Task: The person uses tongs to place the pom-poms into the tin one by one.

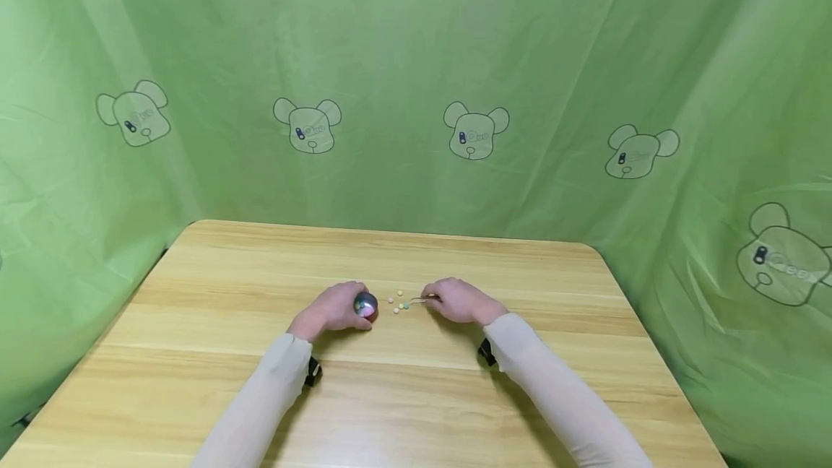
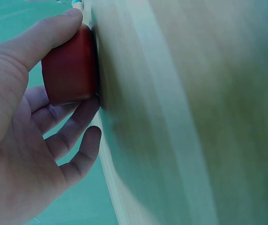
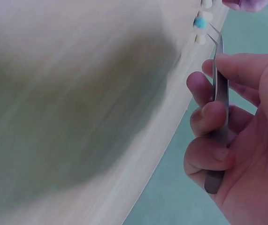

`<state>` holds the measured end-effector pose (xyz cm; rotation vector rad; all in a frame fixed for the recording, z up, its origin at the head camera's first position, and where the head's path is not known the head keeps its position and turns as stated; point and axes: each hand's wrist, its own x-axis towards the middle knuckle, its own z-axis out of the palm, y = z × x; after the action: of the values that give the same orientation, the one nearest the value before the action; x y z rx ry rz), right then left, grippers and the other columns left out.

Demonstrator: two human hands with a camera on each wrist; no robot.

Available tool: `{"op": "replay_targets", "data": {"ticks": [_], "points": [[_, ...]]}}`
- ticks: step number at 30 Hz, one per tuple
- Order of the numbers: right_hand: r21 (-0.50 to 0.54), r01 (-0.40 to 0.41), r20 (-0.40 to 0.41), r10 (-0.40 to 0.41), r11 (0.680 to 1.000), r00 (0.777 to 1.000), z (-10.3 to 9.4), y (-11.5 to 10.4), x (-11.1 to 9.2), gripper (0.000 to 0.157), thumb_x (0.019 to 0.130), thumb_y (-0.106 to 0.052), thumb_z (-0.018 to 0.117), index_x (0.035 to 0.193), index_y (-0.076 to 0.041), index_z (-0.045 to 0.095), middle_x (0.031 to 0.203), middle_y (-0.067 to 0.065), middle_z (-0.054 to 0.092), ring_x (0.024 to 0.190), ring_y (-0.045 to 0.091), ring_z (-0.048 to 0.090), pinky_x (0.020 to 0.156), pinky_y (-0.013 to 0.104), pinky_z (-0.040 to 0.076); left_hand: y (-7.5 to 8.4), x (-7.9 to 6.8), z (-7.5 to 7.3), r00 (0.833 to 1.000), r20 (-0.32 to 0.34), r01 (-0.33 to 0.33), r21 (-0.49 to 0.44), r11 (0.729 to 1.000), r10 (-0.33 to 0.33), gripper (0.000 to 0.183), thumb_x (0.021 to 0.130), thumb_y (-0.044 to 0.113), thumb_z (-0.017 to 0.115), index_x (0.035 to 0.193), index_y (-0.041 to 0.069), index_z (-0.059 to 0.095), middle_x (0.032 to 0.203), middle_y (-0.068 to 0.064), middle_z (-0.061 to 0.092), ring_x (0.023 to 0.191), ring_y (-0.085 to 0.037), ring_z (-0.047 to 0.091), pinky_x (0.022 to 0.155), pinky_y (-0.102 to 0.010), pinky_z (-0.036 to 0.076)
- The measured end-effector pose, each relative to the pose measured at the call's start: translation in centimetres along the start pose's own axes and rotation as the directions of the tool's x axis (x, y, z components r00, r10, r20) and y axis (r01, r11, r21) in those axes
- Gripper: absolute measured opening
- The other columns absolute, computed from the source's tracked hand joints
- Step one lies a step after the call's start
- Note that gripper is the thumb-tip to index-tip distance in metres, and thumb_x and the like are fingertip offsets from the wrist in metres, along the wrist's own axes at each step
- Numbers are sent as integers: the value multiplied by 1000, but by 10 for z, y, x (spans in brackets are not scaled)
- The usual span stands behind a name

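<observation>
My left hand (image 1: pixel 336 307) holds a small round red container (image 2: pixel 70 68) between thumb and fingers, low at the table. From above, its top (image 1: pixel 366 305) looks dark and shiny. To the right of it lie several small pale beads, among them a yellow bead (image 1: pixel 399 293), a pink bead (image 1: pixel 391 300) and a teal bead (image 3: pixel 200 22). My right hand (image 1: pixel 460 300) grips metal tweezers (image 3: pixel 221 89), with thumb and fingers round their arms. The tweezers' thin tips are a little apart and point left, right beside the teal bead; nothing shows between them.
The wooden table (image 1: pixel 403 410) has rounded far corners. A green curtain (image 1: pixel 390 35) with printed bear heads hangs behind it and along both sides. Dark straps (image 1: pixel 313 371) sit at both wrists, by the light sleeves (image 1: pixel 260 399).
</observation>
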<state>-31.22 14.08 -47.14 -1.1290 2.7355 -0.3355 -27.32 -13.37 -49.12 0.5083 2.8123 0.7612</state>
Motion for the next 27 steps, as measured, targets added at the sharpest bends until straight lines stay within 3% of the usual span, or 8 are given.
{"op": "replay_targets", "data": {"ticks": [27], "points": [[0, 16, -2, -16, 1000, 1000, 8, -1, 3, 19, 97, -16, 54, 108, -11, 67, 102, 2, 66, 97, 19, 61, 87, 38, 47, 0, 0, -1, 1000, -4, -4, -4, 1000, 4, 53, 71, 33, 82, 111, 10, 58, 102, -2, 60, 94, -19, 57, 85, -36, 47]]}}
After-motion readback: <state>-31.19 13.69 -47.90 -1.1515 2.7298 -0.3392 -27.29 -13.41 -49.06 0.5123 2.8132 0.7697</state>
